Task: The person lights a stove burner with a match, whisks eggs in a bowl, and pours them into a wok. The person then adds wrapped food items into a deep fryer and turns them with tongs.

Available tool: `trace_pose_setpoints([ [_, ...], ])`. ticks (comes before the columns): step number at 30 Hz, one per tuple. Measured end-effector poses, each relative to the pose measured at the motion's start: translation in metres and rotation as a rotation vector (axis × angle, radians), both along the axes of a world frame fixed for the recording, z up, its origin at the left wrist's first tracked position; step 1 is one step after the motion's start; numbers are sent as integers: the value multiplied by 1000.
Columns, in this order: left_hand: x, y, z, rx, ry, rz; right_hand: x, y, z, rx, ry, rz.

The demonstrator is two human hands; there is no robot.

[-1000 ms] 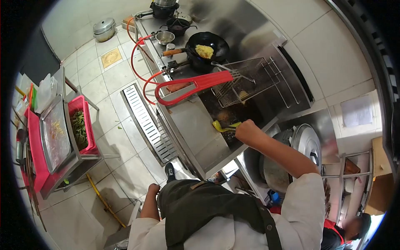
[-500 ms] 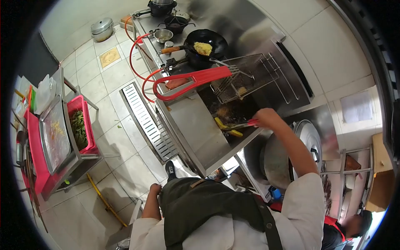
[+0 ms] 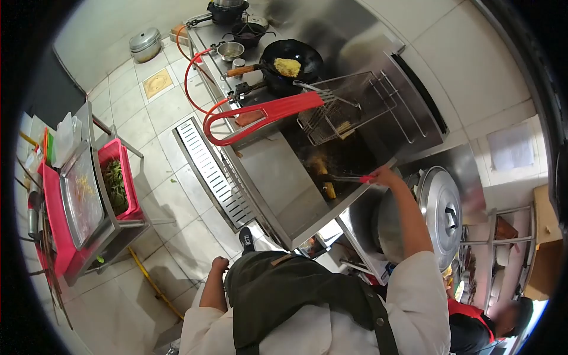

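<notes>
My right hand [image 3: 383,177] is closed on the red handle of a metal utensil [image 3: 349,178], whose far end reaches into the dark oil of the fryer [image 3: 278,177]. Beside that end lies a yellow piece of food [image 3: 329,190]. A wire basket [image 3: 331,121] rests over the fryer's far part, and large red-handled tongs [image 3: 266,117] lie across it. Down by my side, my left hand [image 3: 220,264] is closed, and whether it holds anything is hidden.
A black wok [image 3: 307,62] with yellow food sits on the stove beyond the fryer. To the right stands a big lidded pot [image 3: 438,207]. A pink basket [image 3: 138,207] of greens is at the left. Another person [image 3: 467,331] is at the lower right.
My right hand has moved up and right with the utensil. One yellow piece shows beside its end now, upright rather than lying across. The other person has shifted slightly left.
</notes>
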State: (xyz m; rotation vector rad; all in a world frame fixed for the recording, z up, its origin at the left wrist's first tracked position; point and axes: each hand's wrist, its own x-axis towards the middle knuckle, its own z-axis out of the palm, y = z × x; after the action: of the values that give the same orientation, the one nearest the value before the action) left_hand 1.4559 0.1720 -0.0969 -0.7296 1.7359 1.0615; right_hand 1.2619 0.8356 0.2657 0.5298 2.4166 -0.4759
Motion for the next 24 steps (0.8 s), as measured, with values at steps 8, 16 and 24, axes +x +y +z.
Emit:
trace_pose_setpoints([
  [8, -10, 7, -1, 3, 13, -15, 4, -16, 78, 216, 113, 134],
  [16, -8, -7, -9, -55, -56, -69, 36, -84, 128, 384, 291, 113],
  [24, -15, 6, -7, -1, -41, -29, 62, -155, 43, 558, 186, 22],
])
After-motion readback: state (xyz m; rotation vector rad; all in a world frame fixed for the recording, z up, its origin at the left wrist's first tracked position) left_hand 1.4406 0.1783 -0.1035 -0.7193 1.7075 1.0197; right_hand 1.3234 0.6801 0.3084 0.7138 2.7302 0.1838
